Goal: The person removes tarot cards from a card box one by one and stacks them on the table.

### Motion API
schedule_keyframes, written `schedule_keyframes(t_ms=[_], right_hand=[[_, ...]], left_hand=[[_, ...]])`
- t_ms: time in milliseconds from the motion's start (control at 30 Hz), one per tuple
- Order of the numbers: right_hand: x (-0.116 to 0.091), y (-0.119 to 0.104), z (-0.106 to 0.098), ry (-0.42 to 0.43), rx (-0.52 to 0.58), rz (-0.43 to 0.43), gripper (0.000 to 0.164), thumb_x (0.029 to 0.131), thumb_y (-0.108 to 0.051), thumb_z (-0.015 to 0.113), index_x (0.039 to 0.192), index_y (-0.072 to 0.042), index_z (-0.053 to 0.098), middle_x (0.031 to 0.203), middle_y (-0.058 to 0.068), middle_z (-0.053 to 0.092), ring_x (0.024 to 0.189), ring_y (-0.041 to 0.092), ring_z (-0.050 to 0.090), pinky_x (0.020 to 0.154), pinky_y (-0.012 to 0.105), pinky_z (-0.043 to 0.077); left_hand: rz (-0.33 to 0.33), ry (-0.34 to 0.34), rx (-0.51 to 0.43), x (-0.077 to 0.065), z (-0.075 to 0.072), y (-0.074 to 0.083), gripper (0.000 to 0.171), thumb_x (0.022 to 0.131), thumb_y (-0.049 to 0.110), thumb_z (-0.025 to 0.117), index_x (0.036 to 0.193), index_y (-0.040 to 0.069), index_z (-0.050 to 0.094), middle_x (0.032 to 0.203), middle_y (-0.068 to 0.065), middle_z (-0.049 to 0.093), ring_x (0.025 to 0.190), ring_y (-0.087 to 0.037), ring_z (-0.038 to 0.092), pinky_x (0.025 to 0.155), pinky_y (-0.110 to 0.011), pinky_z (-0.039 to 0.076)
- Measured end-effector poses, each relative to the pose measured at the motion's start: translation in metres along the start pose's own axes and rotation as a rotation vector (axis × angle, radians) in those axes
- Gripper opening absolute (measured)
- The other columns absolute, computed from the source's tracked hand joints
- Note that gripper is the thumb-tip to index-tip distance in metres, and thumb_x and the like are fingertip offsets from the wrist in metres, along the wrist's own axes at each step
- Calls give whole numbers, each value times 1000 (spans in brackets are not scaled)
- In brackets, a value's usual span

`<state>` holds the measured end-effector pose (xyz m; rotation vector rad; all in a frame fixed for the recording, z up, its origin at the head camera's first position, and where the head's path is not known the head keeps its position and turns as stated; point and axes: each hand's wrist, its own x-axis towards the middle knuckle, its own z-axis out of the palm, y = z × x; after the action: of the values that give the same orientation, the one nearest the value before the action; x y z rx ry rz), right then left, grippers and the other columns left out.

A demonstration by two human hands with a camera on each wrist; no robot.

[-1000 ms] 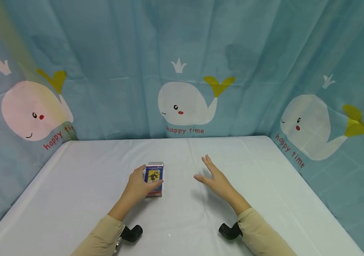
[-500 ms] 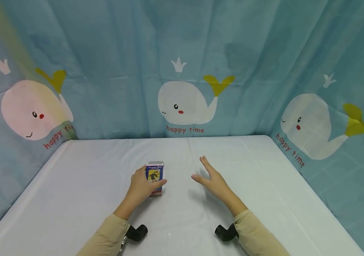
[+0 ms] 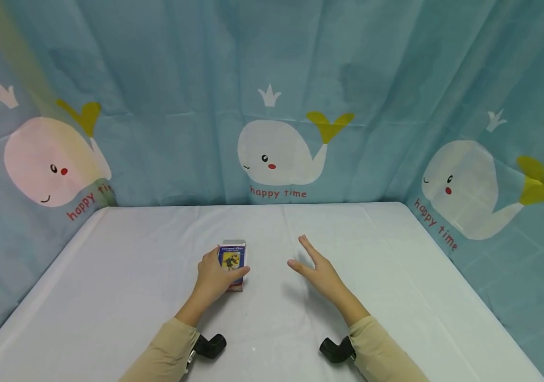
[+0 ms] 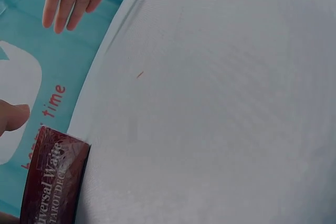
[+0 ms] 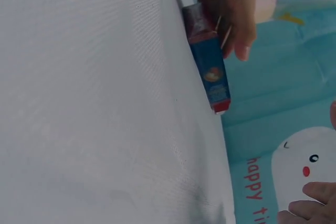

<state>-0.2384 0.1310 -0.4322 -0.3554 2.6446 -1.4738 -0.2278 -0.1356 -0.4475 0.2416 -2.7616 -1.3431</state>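
A tarot card box with a blue front and yellow picture rests on the white table, left of centre in the head view. My left hand is over its left side, partly covering it, with the thumb extended across the lower front. In the left wrist view, the thumb is apart from the box's dark red end, which reads "Tarot Deck". Fingertip contact on the far side cannot be seen. My right hand hovers to the right of the box, fingers straight, thumb spread, holding nothing.
A white cloth covers the table. A blue curtain with white whales closes off the back and both sides. Black curved pieces stick out at both wrists.
My left hand has shifted slightly right over the tarot card box. The right hand has drifted a little left. The box has stayed in place.
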Motion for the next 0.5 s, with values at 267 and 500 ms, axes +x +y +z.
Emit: schedule_keyframes(t_ms=[267,500], right_hand=[[-1,7,3,-3,25,12,80,92,-48,64,159,-28,24,167,-2,17,154,27,19,122,52,19],[0,9,4,2,34,8,80,93,-48,64,159,-25,25,167,0,19,153,27,21,122,49,21]], left_hand=[[-9,6,-7,0,5,1,104,77,36,83,150,-11,26,138,-33,42,124,-44,40,100,-55,39],[-30,22,16,0,8,2,107,75,33,84,152,-10,23,142,-35,38,129,-47,36,103,-57,35]])
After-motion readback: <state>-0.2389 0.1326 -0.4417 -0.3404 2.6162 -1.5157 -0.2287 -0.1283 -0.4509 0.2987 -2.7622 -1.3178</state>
